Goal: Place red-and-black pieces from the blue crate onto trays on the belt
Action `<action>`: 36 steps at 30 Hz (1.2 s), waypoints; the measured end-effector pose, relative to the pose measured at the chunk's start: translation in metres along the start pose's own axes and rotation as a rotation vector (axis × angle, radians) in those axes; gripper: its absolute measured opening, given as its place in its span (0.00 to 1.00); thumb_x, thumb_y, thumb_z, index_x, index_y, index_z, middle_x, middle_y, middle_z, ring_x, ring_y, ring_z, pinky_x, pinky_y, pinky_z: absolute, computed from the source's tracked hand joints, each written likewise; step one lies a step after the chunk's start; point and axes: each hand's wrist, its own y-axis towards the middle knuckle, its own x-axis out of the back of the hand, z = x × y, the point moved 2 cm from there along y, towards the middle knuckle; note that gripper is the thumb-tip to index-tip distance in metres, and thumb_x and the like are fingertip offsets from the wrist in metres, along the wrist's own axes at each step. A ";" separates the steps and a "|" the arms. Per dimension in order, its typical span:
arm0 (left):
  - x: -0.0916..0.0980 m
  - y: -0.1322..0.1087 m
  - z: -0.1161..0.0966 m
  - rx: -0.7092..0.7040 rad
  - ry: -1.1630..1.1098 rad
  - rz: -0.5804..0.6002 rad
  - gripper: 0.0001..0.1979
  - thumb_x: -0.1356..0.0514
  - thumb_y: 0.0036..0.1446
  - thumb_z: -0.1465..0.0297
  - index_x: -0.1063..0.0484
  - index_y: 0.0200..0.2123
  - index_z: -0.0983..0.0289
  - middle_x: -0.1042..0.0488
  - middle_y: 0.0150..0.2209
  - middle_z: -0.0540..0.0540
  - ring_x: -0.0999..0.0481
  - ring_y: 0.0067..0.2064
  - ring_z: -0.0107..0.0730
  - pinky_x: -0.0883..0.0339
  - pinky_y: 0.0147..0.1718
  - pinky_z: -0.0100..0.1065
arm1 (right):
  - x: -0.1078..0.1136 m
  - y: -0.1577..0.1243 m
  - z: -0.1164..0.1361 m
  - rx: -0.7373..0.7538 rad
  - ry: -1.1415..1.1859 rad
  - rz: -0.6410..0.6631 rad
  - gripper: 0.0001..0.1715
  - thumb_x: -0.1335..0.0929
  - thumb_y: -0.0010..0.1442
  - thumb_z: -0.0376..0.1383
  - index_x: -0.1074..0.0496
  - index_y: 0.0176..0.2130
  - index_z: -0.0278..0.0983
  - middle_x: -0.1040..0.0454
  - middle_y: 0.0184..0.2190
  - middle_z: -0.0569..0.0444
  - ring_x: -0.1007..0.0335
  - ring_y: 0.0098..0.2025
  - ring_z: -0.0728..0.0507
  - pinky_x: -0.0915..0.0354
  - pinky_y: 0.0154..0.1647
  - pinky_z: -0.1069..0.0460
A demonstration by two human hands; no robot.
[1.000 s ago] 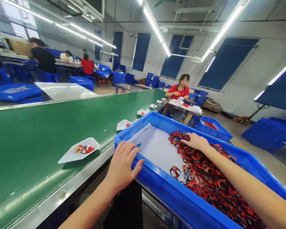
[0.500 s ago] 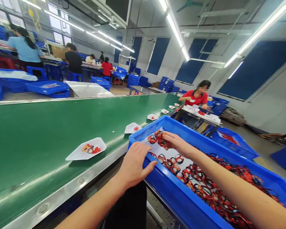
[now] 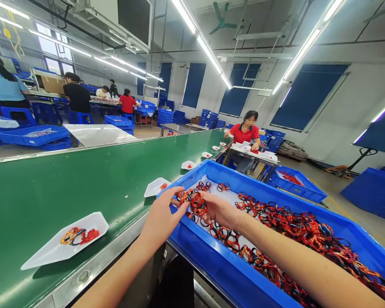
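Observation:
My right hand is closed around a small bunch of red, orange and black ring-shaped pieces, held above the near corner of a blue crate. Thumb and fingers of my left hand pinch a piece at the left side of that bunch, over the crate's rim. Many more ring-shaped pieces lie loose in the crate on a white liner. To the left, a white tray on the green belt holds an orange and black piece and something red. Another white tray sits just beyond my left hand.
The green conveyor belt runs away beside the crate, with several white trays along it. A metal rail edges the belt. Farther on, a person in red works at a side table. Another blue crate stands on the floor.
Both hands have come together, and the bunch in my right hand has moved left to my left hand, which now pinches it. The trays appear lower and farther left; the view has turned right.

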 end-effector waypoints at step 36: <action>0.059 -0.062 0.057 0.851 -1.525 -0.406 0.13 0.54 0.65 0.67 0.35 0.33 0.66 0.30 0.25 0.51 0.38 0.16 0.15 0.29 0.23 0.25 | -0.104 -0.033 -0.009 -0.121 -0.359 0.245 0.20 0.37 0.61 0.48 0.33 0.46 0.37 0.31 0.30 0.56 0.35 0.25 0.53 0.40 0.23 0.59</action>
